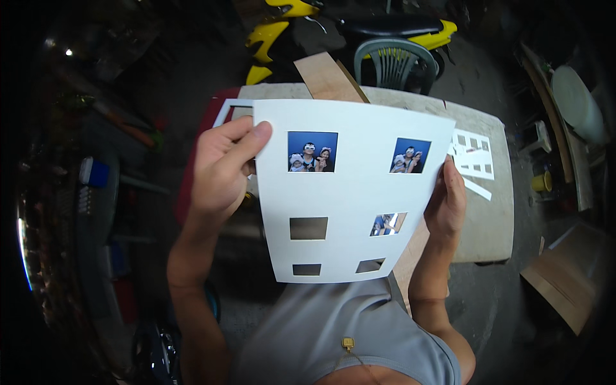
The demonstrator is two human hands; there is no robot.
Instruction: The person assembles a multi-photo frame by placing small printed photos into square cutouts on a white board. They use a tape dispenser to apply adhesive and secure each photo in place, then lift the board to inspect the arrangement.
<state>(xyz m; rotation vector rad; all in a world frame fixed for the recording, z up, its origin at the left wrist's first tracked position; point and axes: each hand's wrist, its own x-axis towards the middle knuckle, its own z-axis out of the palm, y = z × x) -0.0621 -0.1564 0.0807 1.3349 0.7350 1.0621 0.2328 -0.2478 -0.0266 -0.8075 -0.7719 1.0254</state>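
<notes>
Upright in front of me is a white mat board (350, 196) with several square windows cut in it. Its upper left window frames a photo (312, 152) of people against blue, and a similar photo (410, 156) fills the upper right one. Through the middle right window shows a patchy, coloured scene I cannot make out; the other lower windows look grey-brown. My left hand (221, 167) grips the board's upper left edge, thumb across the front. On the opposite edge my right hand (447, 202) is closed, fingers upright; part of it lies behind the board.
Behind the board stands a pale table (475, 221) bearing white cut-out frames (476, 157) at the right. A brown sheet (327, 77) juts past its far edge. Beyond are a green plastic chair (398, 64) and a yellow-black motorbike (269, 42). Brown panels (571, 276) lean at right.
</notes>
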